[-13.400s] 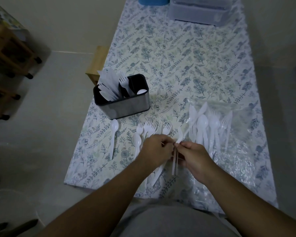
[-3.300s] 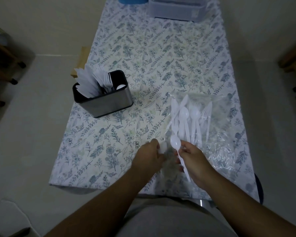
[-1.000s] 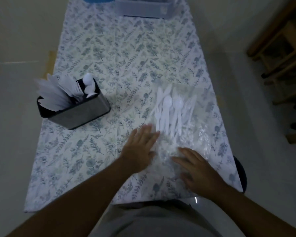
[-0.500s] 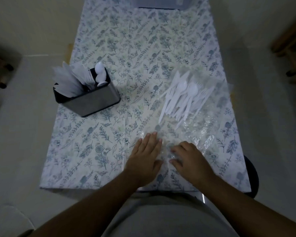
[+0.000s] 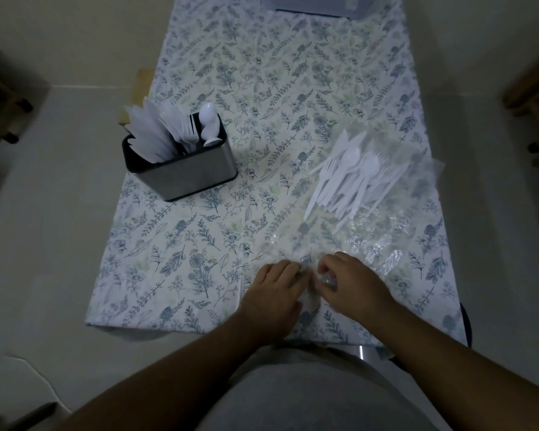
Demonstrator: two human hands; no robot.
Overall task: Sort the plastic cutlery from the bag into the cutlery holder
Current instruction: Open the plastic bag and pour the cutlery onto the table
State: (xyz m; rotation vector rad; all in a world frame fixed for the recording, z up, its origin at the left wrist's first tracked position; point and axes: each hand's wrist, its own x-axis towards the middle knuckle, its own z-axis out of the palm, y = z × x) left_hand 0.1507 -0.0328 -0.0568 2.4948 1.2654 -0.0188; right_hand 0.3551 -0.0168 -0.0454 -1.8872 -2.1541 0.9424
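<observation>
A clear plastic bag (image 5: 383, 234) lies flat on the right side of the table with several white plastic spoons, forks and knives (image 5: 352, 178) bunched in its far end. A metal cutlery holder (image 5: 187, 172) stands at the left, holding white knives, forks and spoons upright. My left hand (image 5: 277, 290) and my right hand (image 5: 352, 281) sit side by side at the bag's near edge, fingers curled and pinching the plastic there.
A floral tablecloth (image 5: 262, 88) covers the table. A translucent storage box (image 5: 318, 4) stands at the far end. Wooden furniture (image 5: 532, 88) is on the floor at the right, a dark wooden piece (image 5: 0, 101) at the left.
A second ago both hands lay flat and open on the bag. Now the fingers have curled in and pinch its near edge. The cutlery pile has slid a little within the bag.
</observation>
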